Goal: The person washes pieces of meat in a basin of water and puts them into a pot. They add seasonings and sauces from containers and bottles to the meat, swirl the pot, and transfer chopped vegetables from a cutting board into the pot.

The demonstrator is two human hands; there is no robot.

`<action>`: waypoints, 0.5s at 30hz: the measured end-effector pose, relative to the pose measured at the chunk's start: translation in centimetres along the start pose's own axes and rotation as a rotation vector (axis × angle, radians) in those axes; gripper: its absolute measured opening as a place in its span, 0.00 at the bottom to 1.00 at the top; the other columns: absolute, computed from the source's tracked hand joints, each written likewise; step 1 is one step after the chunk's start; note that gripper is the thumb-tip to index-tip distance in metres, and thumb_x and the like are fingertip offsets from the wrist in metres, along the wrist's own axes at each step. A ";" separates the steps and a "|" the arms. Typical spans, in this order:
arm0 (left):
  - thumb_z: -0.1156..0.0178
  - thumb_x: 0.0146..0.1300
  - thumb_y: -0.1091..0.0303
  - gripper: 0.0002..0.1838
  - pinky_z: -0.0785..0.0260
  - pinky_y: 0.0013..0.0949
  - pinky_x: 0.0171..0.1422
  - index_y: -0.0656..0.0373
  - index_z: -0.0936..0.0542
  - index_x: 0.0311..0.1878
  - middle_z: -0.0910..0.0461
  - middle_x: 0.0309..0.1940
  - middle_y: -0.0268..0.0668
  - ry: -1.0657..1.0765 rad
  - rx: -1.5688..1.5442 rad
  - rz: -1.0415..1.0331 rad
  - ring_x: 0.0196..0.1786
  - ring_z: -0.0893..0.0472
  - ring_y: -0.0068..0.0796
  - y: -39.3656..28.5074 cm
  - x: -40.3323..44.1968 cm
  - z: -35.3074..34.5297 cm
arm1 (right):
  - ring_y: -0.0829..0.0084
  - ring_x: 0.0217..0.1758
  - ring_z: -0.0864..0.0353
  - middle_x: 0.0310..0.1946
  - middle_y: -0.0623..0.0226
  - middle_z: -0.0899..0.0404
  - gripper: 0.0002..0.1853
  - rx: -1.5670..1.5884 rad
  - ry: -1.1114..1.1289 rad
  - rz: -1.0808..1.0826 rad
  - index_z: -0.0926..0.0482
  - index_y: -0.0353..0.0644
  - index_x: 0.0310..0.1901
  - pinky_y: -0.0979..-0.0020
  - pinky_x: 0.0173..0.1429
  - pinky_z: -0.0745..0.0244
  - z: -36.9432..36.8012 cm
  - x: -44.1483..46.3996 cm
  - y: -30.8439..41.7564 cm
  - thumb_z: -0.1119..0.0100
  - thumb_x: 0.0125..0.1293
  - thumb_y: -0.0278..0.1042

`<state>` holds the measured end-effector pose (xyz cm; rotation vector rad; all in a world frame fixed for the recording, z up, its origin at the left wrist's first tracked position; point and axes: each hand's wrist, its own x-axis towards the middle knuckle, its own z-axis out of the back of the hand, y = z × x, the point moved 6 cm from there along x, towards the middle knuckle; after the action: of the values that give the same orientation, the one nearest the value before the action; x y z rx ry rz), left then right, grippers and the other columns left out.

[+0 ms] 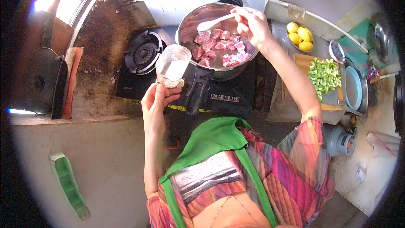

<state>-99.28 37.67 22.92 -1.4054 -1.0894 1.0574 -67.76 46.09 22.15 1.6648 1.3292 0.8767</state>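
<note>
My left hand (157, 101) is closed around the lower end of a clear plastic container (174, 65) with white contents, held tilted beside the pot's left rim. Above the pot, my right hand (252, 25) grips the handle of a white spoon (209, 24), whose bowl hangs over the meat. The steel pot (190, 24) holds several chunks of raw red meat (220, 42) and stands on the black stove (230, 85). Its black handle (196, 93) points toward me. Whether the spoon carries anything is too small to tell.
An unused burner (144, 52) lies left of the pot. To the right are a cutting board (301, 61) with chopped green vegetables (324, 76), a bowl of yellow fruit (300, 37), a small bowl (336, 51) and a blue basin (353, 88). A gas cylinder (335, 140) stands below.
</note>
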 end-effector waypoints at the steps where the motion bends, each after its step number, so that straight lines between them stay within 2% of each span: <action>1: 0.51 0.70 0.60 0.16 0.25 0.34 0.44 0.62 0.30 0.28 0.27 0.28 0.34 0.006 -0.015 -0.009 0.40 0.19 0.32 0.0 -0.1 0.1 | 0.85 0.12 0.37 0.19 0.72 0.28 0.09 -0.012 -0.062 0.034 0.22 0.31 0.36 0.80 0.19 0.35 0.3 1.0 0.0 0.48 0.65 0.29; 6: 0.52 0.70 0.60 0.17 0.25 0.34 0.45 0.61 0.31 0.28 0.27 0.28 0.34 -0.006 -0.017 0.007 0.40 0.19 0.33 0.0 -0.4 0.7 | 0.80 0.14 0.30 0.18 0.68 0.25 0.08 -0.095 -0.175 0.173 0.20 0.31 0.30 0.78 0.18 0.32 3.3 4.9 -0.1 0.45 0.62 0.27; 10: 0.52 0.70 0.60 0.16 0.25 0.33 0.45 0.61 0.31 0.28 0.27 0.29 0.34 -0.023 -0.005 0.021 0.40 0.19 0.33 0.4 -0.8 1.2 | 0.80 0.14 0.30 0.18 0.69 0.26 0.08 -0.109 -0.236 0.208 0.21 0.31 0.32 0.77 0.18 0.31 7.1 4.9 0.8 0.45 0.62 0.27; 12: 0.53 0.70 0.60 0.16 0.25 0.34 0.45 0.61 0.31 0.28 0.27 0.29 0.34 -0.027 -0.005 0.030 0.40 0.19 0.33 0.5 -1.2 1.6 | 0.81 0.14 0.32 0.19 0.70 0.27 0.08 -0.235 -0.301 0.207 0.21 0.30 0.32 0.77 0.18 0.32 9.4 3.7 1.5 0.45 0.63 0.28; 15: 0.53 0.71 0.60 0.16 0.25 0.34 0.45 0.61 0.31 0.28 0.27 0.29 0.35 -0.039 -0.006 0.040 0.41 0.19 0.33 0.5 -1.5 2.0 | 0.84 0.12 0.37 0.18 0.73 0.29 0.08 -0.253 -0.310 0.141 0.21 0.33 0.33 0.80 0.16 0.38 10.6 0.4 2.5 0.45 0.64 0.29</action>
<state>-101.51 36.57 22.37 -1.4213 -1.0976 1.1152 -57.18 44.40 19.91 1.6292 0.8635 0.7922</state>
